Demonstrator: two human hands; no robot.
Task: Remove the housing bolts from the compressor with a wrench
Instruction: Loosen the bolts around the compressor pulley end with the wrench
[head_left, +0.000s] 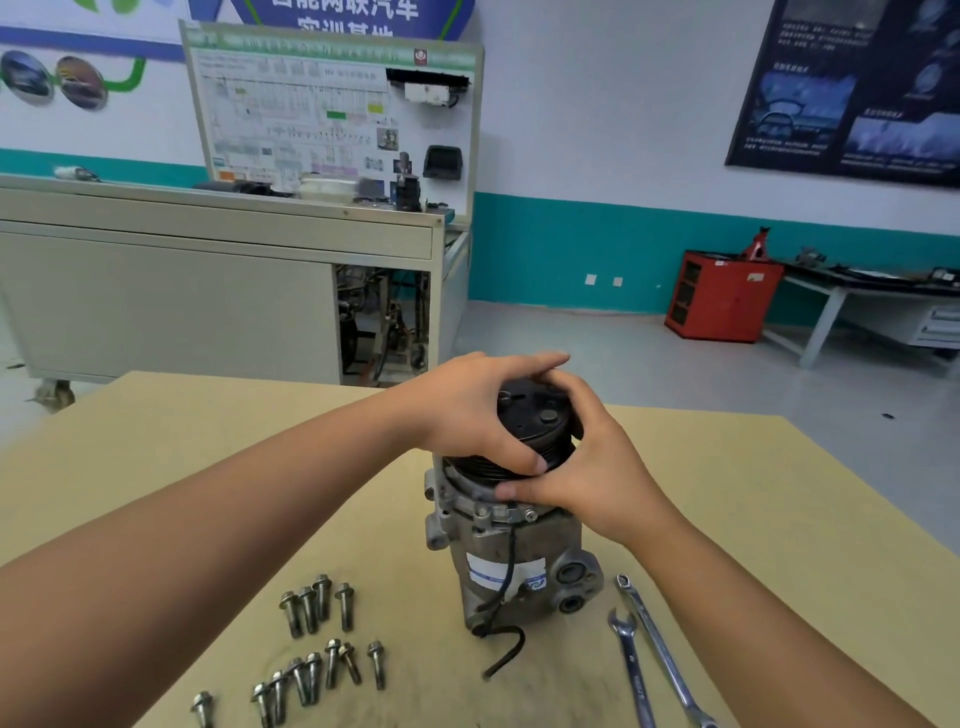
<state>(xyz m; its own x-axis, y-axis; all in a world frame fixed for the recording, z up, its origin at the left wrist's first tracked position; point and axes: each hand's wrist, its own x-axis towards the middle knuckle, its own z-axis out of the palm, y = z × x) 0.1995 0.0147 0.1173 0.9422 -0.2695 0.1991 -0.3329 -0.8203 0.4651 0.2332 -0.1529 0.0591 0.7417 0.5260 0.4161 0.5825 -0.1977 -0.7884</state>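
Left hand (467, 415) and right hand (597, 483) are gripping the pulley (535, 415) atop the compressor (550, 540), probably repositioning it; next move is likely calling for the wrench (630, 656) at 5 o'clock.

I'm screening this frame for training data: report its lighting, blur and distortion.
Head view: soft, even light, faint shadows beneath the silver flanged bolts and the grey metal compressor with black pulley; wide-angle stretch skews the edges of the tan tabletop; the white wiring-diagram board is soft, text unreadable; the two chrome wrenches show mild sheen, no glare.
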